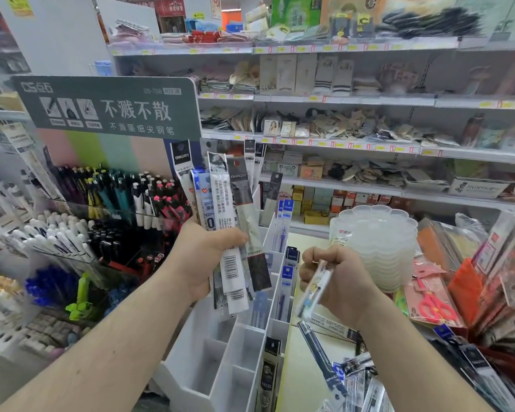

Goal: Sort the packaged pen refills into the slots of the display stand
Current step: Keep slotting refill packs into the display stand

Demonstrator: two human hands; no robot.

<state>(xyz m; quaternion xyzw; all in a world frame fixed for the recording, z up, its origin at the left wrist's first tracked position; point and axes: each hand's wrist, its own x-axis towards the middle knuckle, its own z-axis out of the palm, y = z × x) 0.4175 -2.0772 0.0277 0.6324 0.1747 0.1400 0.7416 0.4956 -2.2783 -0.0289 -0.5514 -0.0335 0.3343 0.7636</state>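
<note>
Your left hand point(204, 257) grips a fanned bundle of packaged refills point(229, 215), fingers curled round the lower third so the printed headers stand upright and readable above the fist; I judge this serves as your stock in hand, held high and clear of the stand so that labels can be compared against the slots. Your right hand point(336, 278) pinches a single clear refill packet point(317, 288), fingers curled about it, the packet tilted with its lower end pointing down and left toward the white display stand point(220, 373); this reads as the piece singled out for placing, not yet in any slot.

The stand sits directly below and between your forearms; its near compartments show bare, one slot at the right front holds a dark packet point(270, 373), and blue-headed refills point(286, 224) stand upright in slots further back. More loose refills point(360, 379) lie heaped on the counter point(309, 367) at lower right, just beside the stand; the sorting appears to be at an early stage.

Pose: both forearms extend forward from the bottom corners; the left wrist is cocked upward, back of the hand toward you; the right wrist is bent inward over the stand's right edge. Risk noted: the fanned bundle is held by its lower end only, and an outer packet could slip.
</note>
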